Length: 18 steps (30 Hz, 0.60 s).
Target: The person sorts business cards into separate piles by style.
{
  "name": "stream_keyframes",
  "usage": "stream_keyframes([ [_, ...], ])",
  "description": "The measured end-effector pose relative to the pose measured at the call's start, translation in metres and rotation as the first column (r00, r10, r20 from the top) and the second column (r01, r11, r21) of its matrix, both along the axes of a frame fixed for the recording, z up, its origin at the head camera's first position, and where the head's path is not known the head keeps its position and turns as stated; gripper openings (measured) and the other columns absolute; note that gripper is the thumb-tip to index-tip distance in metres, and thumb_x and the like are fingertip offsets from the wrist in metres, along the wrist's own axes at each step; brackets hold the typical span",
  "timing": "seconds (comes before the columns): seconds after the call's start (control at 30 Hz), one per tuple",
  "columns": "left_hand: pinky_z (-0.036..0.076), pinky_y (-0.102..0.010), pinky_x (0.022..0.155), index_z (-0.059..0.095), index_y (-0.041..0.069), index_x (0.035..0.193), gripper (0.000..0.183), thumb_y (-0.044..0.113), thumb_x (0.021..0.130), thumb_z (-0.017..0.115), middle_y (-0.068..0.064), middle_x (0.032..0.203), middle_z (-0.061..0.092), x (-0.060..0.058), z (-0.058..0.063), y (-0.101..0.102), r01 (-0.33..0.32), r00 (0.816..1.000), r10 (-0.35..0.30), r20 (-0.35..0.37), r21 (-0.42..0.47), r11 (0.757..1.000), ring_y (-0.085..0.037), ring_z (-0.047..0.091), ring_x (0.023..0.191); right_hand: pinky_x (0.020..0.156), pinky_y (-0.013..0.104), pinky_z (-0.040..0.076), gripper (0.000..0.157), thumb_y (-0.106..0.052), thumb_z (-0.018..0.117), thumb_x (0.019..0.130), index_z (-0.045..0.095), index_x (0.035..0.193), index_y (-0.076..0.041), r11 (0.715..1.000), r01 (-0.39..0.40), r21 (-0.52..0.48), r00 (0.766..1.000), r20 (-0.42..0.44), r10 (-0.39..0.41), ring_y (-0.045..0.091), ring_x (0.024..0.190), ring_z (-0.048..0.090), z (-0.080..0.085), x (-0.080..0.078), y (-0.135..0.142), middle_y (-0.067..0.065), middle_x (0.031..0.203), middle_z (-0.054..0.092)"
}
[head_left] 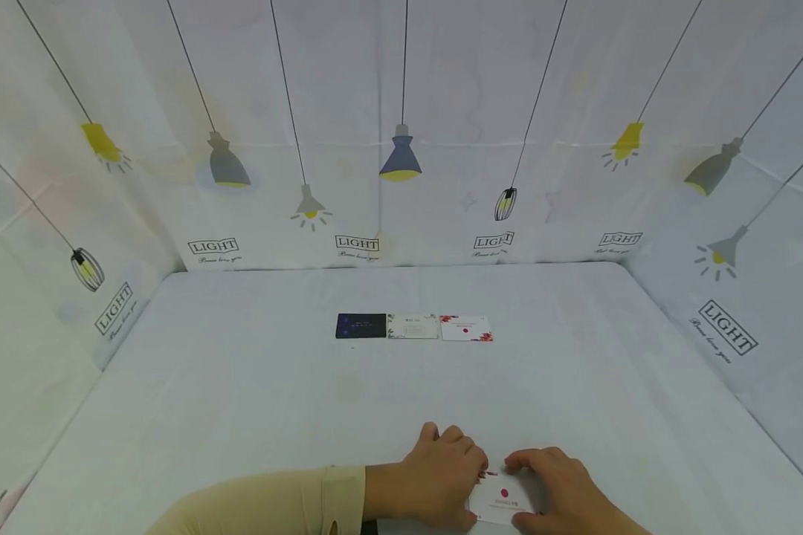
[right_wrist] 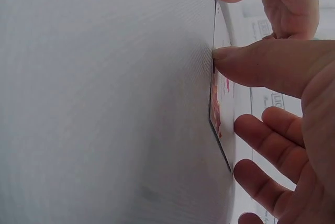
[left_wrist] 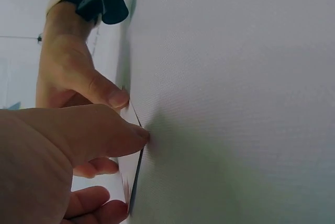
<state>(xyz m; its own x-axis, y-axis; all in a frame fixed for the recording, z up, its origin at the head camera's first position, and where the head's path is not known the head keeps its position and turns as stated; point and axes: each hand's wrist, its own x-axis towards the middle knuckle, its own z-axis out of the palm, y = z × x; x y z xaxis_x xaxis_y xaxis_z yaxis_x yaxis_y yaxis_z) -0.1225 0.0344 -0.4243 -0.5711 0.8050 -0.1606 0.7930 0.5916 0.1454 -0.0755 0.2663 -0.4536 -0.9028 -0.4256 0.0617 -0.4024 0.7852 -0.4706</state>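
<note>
A white business card (head_left: 502, 496) with a red dot and red leaf print lies near the table's front edge, between both hands. At its left side, my left hand (head_left: 444, 475) has the thumb on the near edge and curled fingers by the far edge, gripping it. From the right, my right hand (head_left: 562, 490) spans the card, thumb on the near edge and bent fingers at the far side. In the right wrist view, the thumb (right_wrist: 261, 64) of the right hand presses the edge of the card (right_wrist: 222, 96). The left wrist view shows the card (left_wrist: 128, 169) edge-on.
Farther back, three cards lie side by side: a dark one (head_left: 361, 325), a white one with grey print (head_left: 412, 326) and a white one with red leaves (head_left: 466, 328). A white cloth covers the table (head_left: 241, 401). Lamp-printed cloth walls (head_left: 442, 74) surround it.
</note>
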Motion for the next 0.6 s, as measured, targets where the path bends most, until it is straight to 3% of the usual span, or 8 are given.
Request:
stream_keyframes([
  [0.13,0.030,-0.033,0.076,0.060,0.026,0.116,0.049,0.054,0.080,0.078,0.015,0.101,0.054,-0.001,-0.002,0.000,-0.001,1.000,0.001,0.006,0.002,1.000,-0.005,0.042,0.093,0.079,0.041,0.042,0.055,-0.034,0.089,0.070,0.061,0.116,-0.022,1.000,0.015,0.000,1.000,0.018,-0.015,0.010,0.099,0.051,0.000,0.001,-0.002,-0.015,0.111,0.059],
  [0.33,0.032,-0.035,0.082,0.060,0.027,0.119,0.050,0.051,0.080,0.080,0.016,0.108,0.057,-0.009,-0.001,-0.003,-0.058,0.994,0.054,0.091,0.047,0.997,-0.005,0.043,0.102,0.087,0.052,0.044,0.063,-0.039,0.089,0.069,0.061,0.121,-0.019,0.994,0.113,0.014,0.977,0.178,-0.114,0.020,0.104,0.050,0.005,0.002,-0.007,-0.005,0.119,0.057],
  [0.4,0.033,-0.035,0.084,0.060,0.026,0.120,0.051,0.050,0.080,0.080,0.015,0.111,0.058,-0.012,0.002,-0.005,-0.078,0.991,0.069,0.117,0.070,0.994,-0.006,0.044,0.105,0.089,0.053,0.044,0.065,-0.039,0.090,0.067,0.061,0.122,-0.019,0.988,0.152,0.025,0.969,0.195,-0.154,0.020,0.106,0.050,0.007,0.001,-0.008,-0.006,0.119,0.057],
  [0.6,0.033,-0.034,0.084,0.060,0.023,0.122,0.051,0.047,0.081,0.080,0.014,0.116,0.059,-0.018,0.014,-0.012,-0.112,0.984,0.088,0.155,0.151,0.982,-0.007,0.044,0.110,0.090,0.052,0.044,0.063,-0.038,0.091,0.068,0.063,0.120,-0.017,0.988,0.149,0.040,0.988,0.032,-0.150,0.019,0.107,0.054,0.015,-0.004,-0.006,-0.011,0.117,0.059],
])
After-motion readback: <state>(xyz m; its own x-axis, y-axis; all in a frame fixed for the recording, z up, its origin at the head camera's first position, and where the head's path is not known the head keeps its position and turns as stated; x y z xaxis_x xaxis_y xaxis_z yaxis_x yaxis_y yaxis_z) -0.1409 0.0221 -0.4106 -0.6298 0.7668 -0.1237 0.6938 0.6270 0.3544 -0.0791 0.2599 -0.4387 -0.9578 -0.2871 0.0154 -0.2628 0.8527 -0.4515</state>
